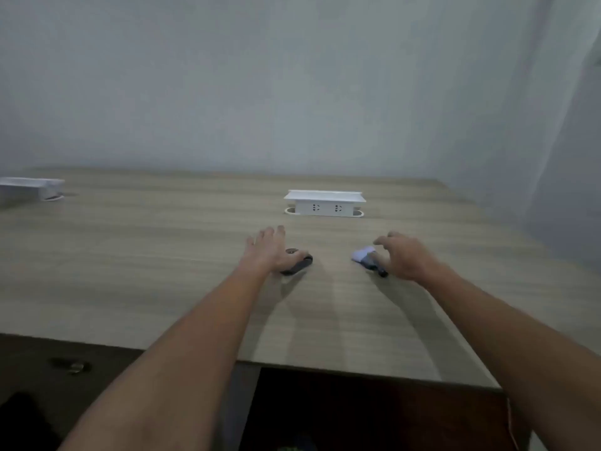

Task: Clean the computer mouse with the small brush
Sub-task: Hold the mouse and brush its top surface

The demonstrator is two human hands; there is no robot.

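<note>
A dark computer mouse [297, 263] lies on the light wooden table [162, 255], partly under my left hand [270, 250]. That hand hovers over or rests on the mouse's left side with fingers spread. To the right lies a small brush [369, 258] with pale bristles pointing left and a dark handle. My right hand [403, 255] is just right of the brush, fingers curved and apart above its handle; whether they touch it is unclear.
A white pop-up socket box [325, 203] stands behind the hands near the wall. A second white box [32, 187] sits at the far left. The table's front edge [357, 369] is near me, with dark floor below.
</note>
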